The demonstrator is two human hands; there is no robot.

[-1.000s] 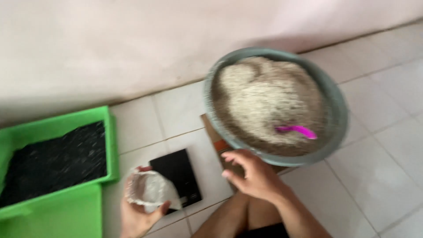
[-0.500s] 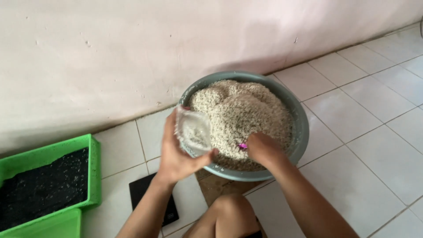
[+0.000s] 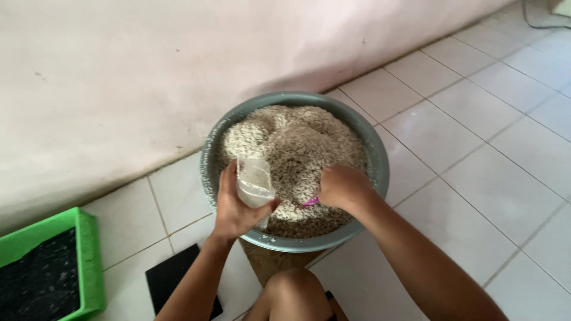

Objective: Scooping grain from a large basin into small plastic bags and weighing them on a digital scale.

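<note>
Looking down, we see the left hand (image 3: 235, 208) clasping a small clear plastic bag (image 3: 256, 183), fingers wrapped around it, over the grey basin (image 3: 380, 157) of pale grain (image 3: 297, 148). The right hand (image 3: 342, 187) is curled shut on a pink scoop (image 3: 311, 201) sunk in the grain. A green tray (image 3: 89, 261) sits far left.

One package only: small clear plastic bag (image 3: 256, 181), open-mouthed and near-empty, pinched in the left hand (image 3: 238, 208) over the grey basin (image 3: 380, 160) of pale grain; labels, signs or screens not seen
</note>
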